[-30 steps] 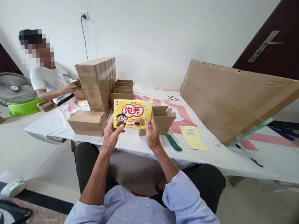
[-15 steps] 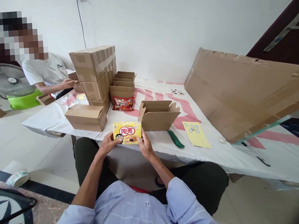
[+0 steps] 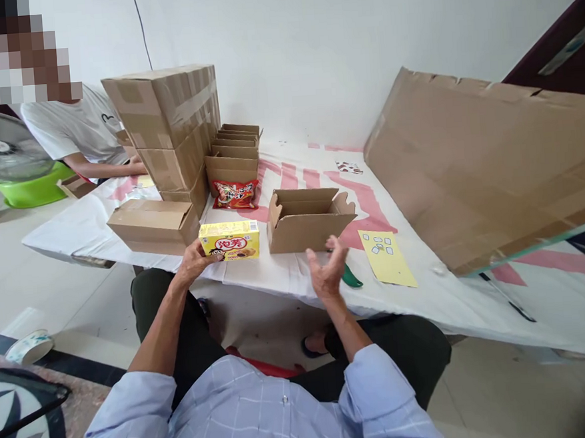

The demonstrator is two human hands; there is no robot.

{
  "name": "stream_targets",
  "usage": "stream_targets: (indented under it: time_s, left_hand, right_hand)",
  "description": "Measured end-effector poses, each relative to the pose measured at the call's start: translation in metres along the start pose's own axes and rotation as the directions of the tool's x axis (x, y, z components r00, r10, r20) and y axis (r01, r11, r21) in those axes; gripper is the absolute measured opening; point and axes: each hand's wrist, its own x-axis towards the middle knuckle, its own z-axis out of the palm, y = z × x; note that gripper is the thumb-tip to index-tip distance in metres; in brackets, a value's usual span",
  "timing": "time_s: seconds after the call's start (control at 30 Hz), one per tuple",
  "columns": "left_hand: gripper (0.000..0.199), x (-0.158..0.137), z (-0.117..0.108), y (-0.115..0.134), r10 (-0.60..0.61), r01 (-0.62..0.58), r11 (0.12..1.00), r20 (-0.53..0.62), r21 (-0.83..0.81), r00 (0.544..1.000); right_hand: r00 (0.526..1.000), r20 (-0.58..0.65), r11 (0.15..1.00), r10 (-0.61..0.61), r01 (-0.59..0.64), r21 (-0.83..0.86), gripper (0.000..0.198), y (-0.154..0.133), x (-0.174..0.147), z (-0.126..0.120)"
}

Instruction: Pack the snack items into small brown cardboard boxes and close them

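Note:
A small yellow snack box point(image 3: 237, 235) with red lettering is gripped at its left end by my left hand point(image 3: 194, 262), over the table's near edge. My right hand point(image 3: 329, 270) holds nothing; its fingers are apart, close to the front right corner of an open cardboard box point(image 3: 309, 233). Partly behind that hand lies a green curved object point(image 3: 351, 278), its kind unclear. Left of the open box, a red snack packet point(image 3: 235, 195) leans against a row of open cartons point(image 3: 232, 163). A yellow sheet with drawn shapes point(image 3: 388, 258) lies to the right.
Taped cartons point(image 3: 175, 114) stand stacked at the left, with a closed carton point(image 3: 153, 223) before them. A big cardboard sheet point(image 3: 489, 172) leans on the right. A co-worker point(image 3: 86, 133) sits at far left by a fan point(image 3: 4, 146). A dark thin tool point(image 3: 508, 297) lies near the right edge.
My right hand has let go of the yellow snack box and moved right, toward the open cardboard box's front corner. My left hand keeps hold of the snack box. The camera view has shifted slightly.

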Motion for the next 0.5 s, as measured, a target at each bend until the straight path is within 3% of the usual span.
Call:
stream_targets:
  time_s: [0.1,0.17,0.27,0.37,0.5]
  left_hand:
    - [0.082,-0.004,0.012,-0.001,-0.03,0.027,0.999,0.143,0.023,0.989]
    - [0.08,-0.003,0.028,-0.003,-0.041,0.036,0.999,0.235,0.026,0.971]
    - [0.076,0.005,0.053,-0.008,-0.018,0.015,1.0,0.296,0.014,0.955]
    - [0.071,0.018,0.064,-0.014,-0.001,-0.009,0.999,0.25,0.04,0.968]
    - [0.066,0.039,0.051,-0.019,0.045,-0.055,0.99,0.079,0.13,0.996]
  right_hand:
    - [0.992,-0.038,0.992,0.117,-0.119,-0.048,0.089,0.031,0.042,-0.025]
    - [0.977,0.084,0.981,0.194,-0.195,0.004,0.092,0.045,0.065,-0.03]
    - [0.922,0.291,0.947,0.257,-0.3,0.115,0.08,0.05,0.086,-0.023]
    - [0.891,0.355,0.927,0.283,-0.349,0.137,0.062,0.039,0.089,-0.004]
    - [0.894,0.406,0.941,0.19,-0.284,0.184,0.044,0.02,0.08,0.032]
